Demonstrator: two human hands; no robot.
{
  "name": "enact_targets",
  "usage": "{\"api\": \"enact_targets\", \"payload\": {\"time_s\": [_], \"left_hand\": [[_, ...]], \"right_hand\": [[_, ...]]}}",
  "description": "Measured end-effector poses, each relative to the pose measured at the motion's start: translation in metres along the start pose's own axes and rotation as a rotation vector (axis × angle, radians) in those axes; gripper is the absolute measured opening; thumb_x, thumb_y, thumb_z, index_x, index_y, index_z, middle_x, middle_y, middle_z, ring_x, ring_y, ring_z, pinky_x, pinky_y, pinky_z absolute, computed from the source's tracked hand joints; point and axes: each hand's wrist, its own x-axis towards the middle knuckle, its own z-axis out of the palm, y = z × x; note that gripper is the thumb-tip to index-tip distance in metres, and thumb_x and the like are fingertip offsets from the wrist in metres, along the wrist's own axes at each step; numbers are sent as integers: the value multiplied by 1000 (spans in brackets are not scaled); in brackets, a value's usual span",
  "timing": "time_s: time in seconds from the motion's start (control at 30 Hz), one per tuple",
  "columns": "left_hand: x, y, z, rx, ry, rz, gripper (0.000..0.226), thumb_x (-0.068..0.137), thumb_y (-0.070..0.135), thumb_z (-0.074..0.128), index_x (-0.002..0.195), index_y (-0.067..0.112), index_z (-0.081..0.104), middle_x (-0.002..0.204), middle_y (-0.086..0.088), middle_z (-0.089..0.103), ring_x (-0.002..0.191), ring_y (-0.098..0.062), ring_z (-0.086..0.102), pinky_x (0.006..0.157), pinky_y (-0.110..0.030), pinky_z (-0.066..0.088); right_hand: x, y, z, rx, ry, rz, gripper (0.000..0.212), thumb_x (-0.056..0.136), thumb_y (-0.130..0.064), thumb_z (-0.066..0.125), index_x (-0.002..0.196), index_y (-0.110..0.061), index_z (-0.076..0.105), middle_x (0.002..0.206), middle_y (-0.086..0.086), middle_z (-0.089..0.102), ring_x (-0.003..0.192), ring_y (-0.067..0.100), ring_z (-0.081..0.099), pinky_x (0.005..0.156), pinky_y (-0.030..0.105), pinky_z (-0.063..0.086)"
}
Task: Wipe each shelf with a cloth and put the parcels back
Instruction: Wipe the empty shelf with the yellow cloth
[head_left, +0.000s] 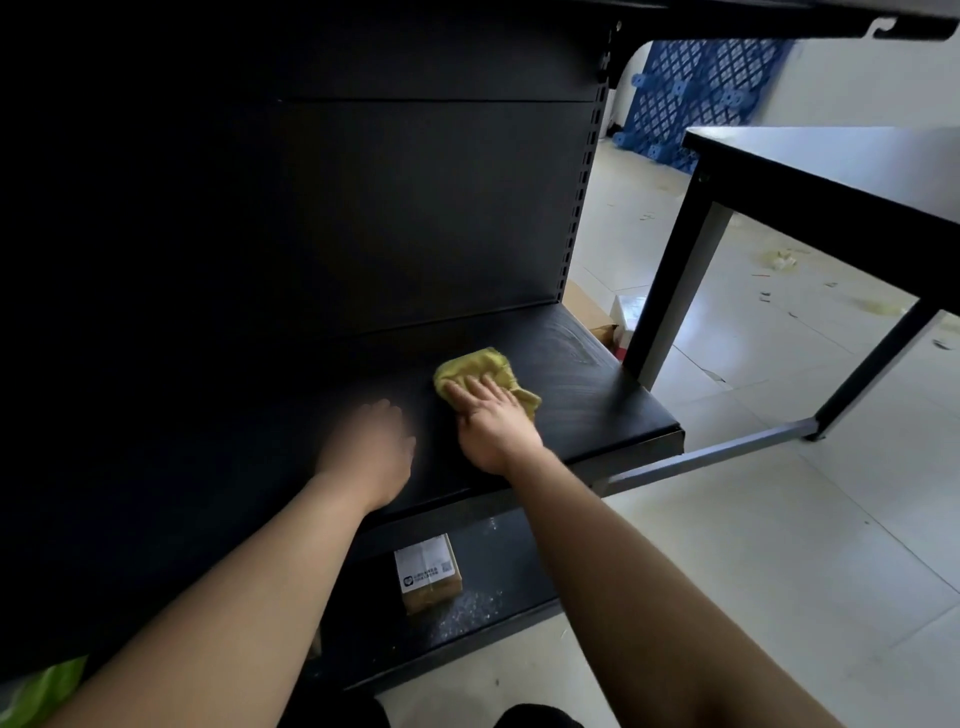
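Two bare forearms reaching into a black shelving unit, mid-wipe.

Right hand (493, 421): fingers straight, palm pressing one yellow cloth (480, 370) flat on the middle shelf (597, 400). Left hand (366, 447): blurred, resting on the same shelf just beside the right; whether it is clenched or relaxed cannot be told. Shelves in view: two. Faint streaks at the right end suggest that part is already wiped; the left stretch looks undone. Parcels: one, a labelled cardboard box (427, 571), on the lower shelf (498, 551) beneath, so the middle shelf likely still awaits its parcels. Also present: one dark table (831, 171), one blue plastic pallet (701, 88).
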Motion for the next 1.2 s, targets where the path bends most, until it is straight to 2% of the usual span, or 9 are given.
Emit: {"api": "enact_targets", "payload": {"time_s": [0.13, 0.27, 0.43, 0.57, 1.0, 1.2], "left_hand": [[-8, 4, 1, 79, 18, -22, 46, 102, 36, 29, 143, 16, 34, 154, -1, 27, 142, -21, 25, 111, -40, 31], [-13, 6, 0, 129, 37, -38, 43, 101, 37, 28, 139, 18, 37, 151, 1, 32, 137, -21, 32, 104, -42, 34], [-10, 10, -3, 138, 31, -23, 46, 101, 37, 27, 143, 19, 33, 151, -1, 32, 137, -22, 31, 106, -41, 34], [-7, 6, -3, 127, 13, -41, 50, 101, 40, 26, 147, 21, 28, 154, -3, 27, 141, -25, 27, 108, -43, 32], [0, -6, 4, 108, 47, -29, 55, 100, 49, 23, 151, 29, 20, 160, 3, 16, 146, -19, 17, 110, -41, 32], [0, -10, 5, 90, 54, -28, 55, 100, 51, 25, 151, 31, 20, 160, 5, 15, 147, -17, 15, 110, -41, 29]], "right_hand": [[-23, 17, 1, -42, 75, -14, 53, 100, -28, 34, 151, -32, 25, 160, -4, 19, 148, 16, 11, 121, 35, 4], [-34, 63, -14, -123, 115, 159, 53, 98, -30, 34, 150, -36, 25, 160, -7, 18, 148, 15, 11, 119, 45, 2], [-37, 114, -36, -107, 102, 364, 54, 99, -32, 29, 151, -38, 18, 162, -5, 11, 149, 16, 4, 119, 49, -5], [-22, 123, -39, -56, 102, 411, 54, 99, -31, 29, 151, -38, 19, 162, -3, 11, 149, 18, 4, 119, 50, -5], [61, 110, -38, -42, 39, 384, 56, 98, -26, 28, 153, -34, 18, 162, -1, 7, 149, 20, 2, 120, 42, -3], [84, 54, -18, -65, -10, 174, 57, 97, -24, 30, 151, -38, 20, 162, -3, 9, 149, 20, 3, 120, 43, 0]]}}
